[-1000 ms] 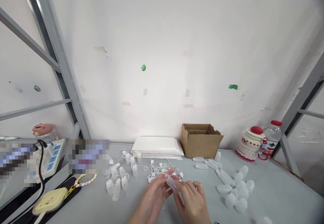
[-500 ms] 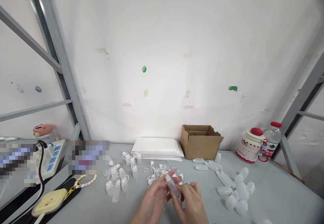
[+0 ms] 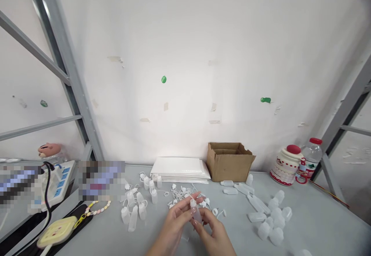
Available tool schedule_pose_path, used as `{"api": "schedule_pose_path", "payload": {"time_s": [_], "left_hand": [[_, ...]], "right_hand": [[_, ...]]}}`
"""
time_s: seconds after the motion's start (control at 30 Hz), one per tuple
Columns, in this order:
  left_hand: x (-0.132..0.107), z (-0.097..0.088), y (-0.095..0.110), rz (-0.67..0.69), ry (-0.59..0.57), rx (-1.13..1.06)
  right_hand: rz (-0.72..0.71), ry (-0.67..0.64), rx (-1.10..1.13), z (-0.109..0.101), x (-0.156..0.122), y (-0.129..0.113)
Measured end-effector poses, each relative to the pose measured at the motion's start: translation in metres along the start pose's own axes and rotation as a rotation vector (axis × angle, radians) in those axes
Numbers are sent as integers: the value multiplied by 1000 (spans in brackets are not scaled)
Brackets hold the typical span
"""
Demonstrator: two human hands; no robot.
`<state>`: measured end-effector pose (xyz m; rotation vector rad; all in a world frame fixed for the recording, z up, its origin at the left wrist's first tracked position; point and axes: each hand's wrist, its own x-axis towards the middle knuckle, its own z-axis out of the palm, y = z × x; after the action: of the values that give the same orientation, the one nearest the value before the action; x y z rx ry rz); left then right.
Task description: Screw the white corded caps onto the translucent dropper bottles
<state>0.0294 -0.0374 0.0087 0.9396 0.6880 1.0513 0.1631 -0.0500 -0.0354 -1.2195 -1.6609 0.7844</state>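
Both my hands meet low in the middle over the grey table (image 3: 319,217). They hold one small translucent plastic bottle (image 3: 196,213) upright between them. My left hand (image 3: 176,225) pinches the bottle's white tip with thumb and fingers. My right hand (image 3: 213,233) wraps round the bottle's body from below. Just beyond the fingers lies a scatter of small white caps with loops (image 3: 181,194). Left of it stand several capped small bottles (image 3: 139,205).
A stack of white padded envelopes (image 3: 181,168) and an open cardboard box (image 3: 228,160) sit against the wall. Uncapped bottles (image 3: 271,219) lie at the right, with a red-lidded mug (image 3: 286,165) and a water bottle (image 3: 311,157) behind. A power strip (image 3: 59,178), bead chain (image 3: 97,207) and yellow pad (image 3: 56,231) are at left.
The bottle has swung from lying tilted across my fingers to standing upright. My left fingers now sit on its tip, and both hands drew slightly closer together.
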Motion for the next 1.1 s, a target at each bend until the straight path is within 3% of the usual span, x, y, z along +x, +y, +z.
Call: {"api": "schedule_pose_path", "payload": {"time_s": [0.2, 0.33, 0.57, 0.83, 0.97, 1.1], "left_hand": [[-4, 5, 3, -65, -11, -103], [-2, 4, 0, -72, 18, -137], [-3, 8, 4, -73, 12, -106], [-4, 8, -1, -81, 39, -152], [-2, 6, -6, -87, 5, -190], [0, 3, -9, -78, -9, -194]], "right_hand": [[59, 62, 219, 6, 0, -5], [34, 83, 222, 7, -1, -1], [-206, 176, -304, -1, -5, 8], [-439, 249, -495, -2, -5, 13], [-342, 229, -400, -1, -7, 15], [-93, 192, -65, 6, -7, 11]]}}
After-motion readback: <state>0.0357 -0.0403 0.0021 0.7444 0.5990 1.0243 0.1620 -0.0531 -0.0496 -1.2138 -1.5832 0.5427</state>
